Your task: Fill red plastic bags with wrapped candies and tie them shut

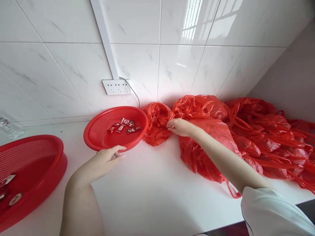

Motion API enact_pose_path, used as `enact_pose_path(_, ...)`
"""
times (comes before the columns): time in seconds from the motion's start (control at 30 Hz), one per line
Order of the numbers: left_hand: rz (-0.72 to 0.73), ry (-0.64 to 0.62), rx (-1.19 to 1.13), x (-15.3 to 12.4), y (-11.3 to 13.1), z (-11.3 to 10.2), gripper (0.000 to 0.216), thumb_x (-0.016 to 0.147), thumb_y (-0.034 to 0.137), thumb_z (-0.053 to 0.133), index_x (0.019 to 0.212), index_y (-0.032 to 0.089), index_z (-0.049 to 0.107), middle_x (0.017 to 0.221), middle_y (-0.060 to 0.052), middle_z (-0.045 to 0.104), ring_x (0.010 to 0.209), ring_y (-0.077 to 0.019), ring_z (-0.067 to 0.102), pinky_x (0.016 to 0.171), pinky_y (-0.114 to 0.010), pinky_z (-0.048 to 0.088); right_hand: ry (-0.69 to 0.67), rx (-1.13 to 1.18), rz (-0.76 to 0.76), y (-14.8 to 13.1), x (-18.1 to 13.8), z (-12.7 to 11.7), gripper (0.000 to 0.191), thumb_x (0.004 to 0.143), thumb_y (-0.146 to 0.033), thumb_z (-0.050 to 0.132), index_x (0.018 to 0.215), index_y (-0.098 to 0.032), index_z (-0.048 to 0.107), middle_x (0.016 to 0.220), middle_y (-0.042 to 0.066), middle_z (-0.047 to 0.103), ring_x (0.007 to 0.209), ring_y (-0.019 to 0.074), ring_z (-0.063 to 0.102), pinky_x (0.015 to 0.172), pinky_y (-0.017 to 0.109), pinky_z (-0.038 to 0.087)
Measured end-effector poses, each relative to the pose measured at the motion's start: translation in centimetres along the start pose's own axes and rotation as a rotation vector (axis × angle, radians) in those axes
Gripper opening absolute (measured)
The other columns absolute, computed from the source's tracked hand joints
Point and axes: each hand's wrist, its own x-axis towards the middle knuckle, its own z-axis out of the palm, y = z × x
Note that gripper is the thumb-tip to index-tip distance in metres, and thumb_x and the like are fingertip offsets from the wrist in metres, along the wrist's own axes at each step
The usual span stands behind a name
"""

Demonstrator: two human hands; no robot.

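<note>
My left hand (104, 160) grips the near rim of a red mesh basket (98, 132) that holds several small red-wrapped candies (124, 126). My right hand (179, 127) reaches across the white counter and pinches the edge of a crumpled red plastic bag (157, 123) lying just right of the basket. My right forearm lies over another red bag (209, 147).
A heap of red plastic bags (265, 131) fills the counter's right side up to the side wall. A second, larger red basket (29, 170) with a few wrapped pieces sits at the left edge. A wall socket (116, 87) with a cable is on the tiled wall; a clear bottle (10, 128) lies far left.
</note>
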Motion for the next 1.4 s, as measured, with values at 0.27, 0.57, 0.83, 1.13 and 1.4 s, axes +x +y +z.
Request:
enact_pose_path(0.27, 0.001, -0.053, -0.013, -0.8, -0.1, -0.4, 0.048, 0.086, 0.063, 0.043, 0.118, 0.032, 0.062, 0.111, -0.004, 0.068, 0.108, -0.0268, 0.062, 0.084, -0.036, 0.051, -0.217, 0.03, 0.091, -4.7, 3.9, 8.3, 0.037, 0.071, -0.014, 0.064, 0.108, -0.013, 0.063, 0.101, 0.014, 0.069, 0.091, 0.0266, 0.065, 0.073, 0.032, 0.047)
enact_pose_path(0.57, 0.336, 0.34, -0.434, 1.6, 2.1, 1.9, 0.061, 0.078, 0.047, 0.068, 0.134, 0.027, 0.052, 0.132, -0.008, 0.058, 0.125, -0.0264, 0.052, 0.105, -0.042, 0.041, 0.087, 1.045, -0.046, -8.7, -0.6, 2.3, 0.016, 0.086, -0.022, 0.044, 0.099, -0.02, 0.054, 0.09, 0.0, 0.062, 0.076, 0.0131, 0.058, 0.069, 0.024, 0.046)
enact_pose_path(0.83, 0.315, 0.181, -1.174, 3.5, 3.3, 4.3, 0.036, 0.082, 0.041, 0.067, 0.11, 0.018, 0.066, 0.096, -0.007, 0.072, 0.084, -0.0202, 0.068, 0.073, -0.029, 0.053, 0.451, 1.336, 0.018, -11.0, -1.3, 2.2, 0.022, 0.087, -0.039, 0.061, 0.101, -0.022, 0.059, 0.091, 0.001, 0.065, 0.081, 0.0146, 0.061, 0.076, 0.027, 0.049)
enact_pose_path(1.13, 0.247, 0.084, -1.485, 3.4, 2.0, 2.2, 0.04, 0.081, 0.048, 0.064, 0.061, 0.017, 0.051, 0.054, 0.004, 0.046, 0.048, -0.0072, 0.044, 0.049, -0.019, 0.037, 0.826, 0.655, 0.386, -6.9, -2.1, 1.5, 0.029, 0.089, -0.047, 0.056, 0.089, -0.02, 0.065, 0.082, 0.003, 0.068, 0.072, 0.0176, 0.06, 0.073, 0.033, 0.047)
enact_pose_path(1.4, 0.318, 0.017, -1.186, 3.7, 3.6, 4.4, 0.04, 0.093, 0.049, 0.046, 0.068, 0.018, 0.05, 0.055, 0.004, 0.041, 0.048, -0.0083, 0.037, 0.048, -0.021, 0.03, 0.289, 0.502, -0.379, -12.7, -3.1, 1.1, 0.052, 0.082, -0.027, 0.067, 0.132, -0.024, 0.052, 0.128, 0.008, 0.06, 0.117, 0.0242, 0.055, 0.107, 0.044, 0.037)
